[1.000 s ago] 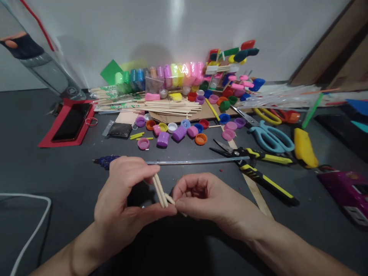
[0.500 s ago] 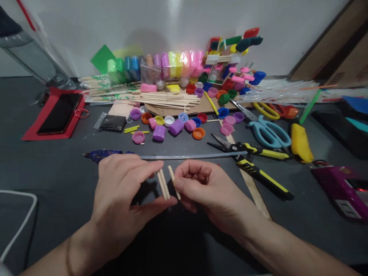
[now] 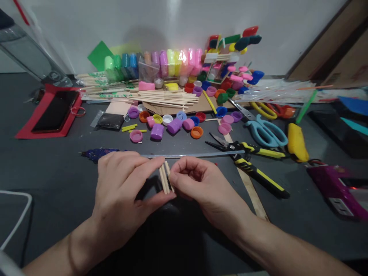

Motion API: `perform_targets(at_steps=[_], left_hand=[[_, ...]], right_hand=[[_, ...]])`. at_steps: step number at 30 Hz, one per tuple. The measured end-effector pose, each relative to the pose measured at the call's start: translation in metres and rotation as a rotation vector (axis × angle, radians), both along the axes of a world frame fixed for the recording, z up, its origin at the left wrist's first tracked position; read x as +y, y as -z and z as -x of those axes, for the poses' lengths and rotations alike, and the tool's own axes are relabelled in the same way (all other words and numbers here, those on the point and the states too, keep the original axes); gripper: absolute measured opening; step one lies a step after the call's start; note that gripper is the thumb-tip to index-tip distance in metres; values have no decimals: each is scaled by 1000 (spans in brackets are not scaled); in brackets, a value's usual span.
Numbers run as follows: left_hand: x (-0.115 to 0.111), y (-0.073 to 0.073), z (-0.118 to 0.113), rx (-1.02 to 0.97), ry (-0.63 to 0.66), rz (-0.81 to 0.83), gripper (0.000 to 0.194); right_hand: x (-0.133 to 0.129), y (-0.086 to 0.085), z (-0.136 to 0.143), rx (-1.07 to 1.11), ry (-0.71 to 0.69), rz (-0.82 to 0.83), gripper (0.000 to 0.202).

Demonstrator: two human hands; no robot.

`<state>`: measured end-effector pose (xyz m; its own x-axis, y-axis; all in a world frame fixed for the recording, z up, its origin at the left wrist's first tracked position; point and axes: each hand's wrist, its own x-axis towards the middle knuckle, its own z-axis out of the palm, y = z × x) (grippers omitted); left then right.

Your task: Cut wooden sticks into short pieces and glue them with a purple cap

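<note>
**Little sticks held side by side**

The short sticks (image 3: 165,178) are thin, pale wood. The left hand (image 3: 123,199) pinches two upright above the desk (image 3: 57,168). The right hand (image 3: 198,184) presses one more beside them. Best to keep the ends even. Behind them lies a long clear rod (image 3: 195,155).

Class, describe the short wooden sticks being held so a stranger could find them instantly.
Start at the dark grey tabletop, near its front edge where two bare hands meet. Between the left hand and right hand stand short pale wooden sticks, pinched side by side, unlike the long loose sticks behind.
</note>
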<state>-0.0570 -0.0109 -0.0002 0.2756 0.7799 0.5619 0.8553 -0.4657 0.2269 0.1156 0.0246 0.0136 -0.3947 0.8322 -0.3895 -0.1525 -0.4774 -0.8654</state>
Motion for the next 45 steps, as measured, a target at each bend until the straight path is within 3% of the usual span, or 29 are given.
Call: perform_targets(at_steps=[9, 45], left_hand=[[3, 4, 1, 15, -11, -1, 41], [4, 3, -3, -57, -30, 14, 41]], right_hand=[[4, 6, 1, 1, 13, -3, 8], [4, 2, 1, 30, 48, -9, 21]])
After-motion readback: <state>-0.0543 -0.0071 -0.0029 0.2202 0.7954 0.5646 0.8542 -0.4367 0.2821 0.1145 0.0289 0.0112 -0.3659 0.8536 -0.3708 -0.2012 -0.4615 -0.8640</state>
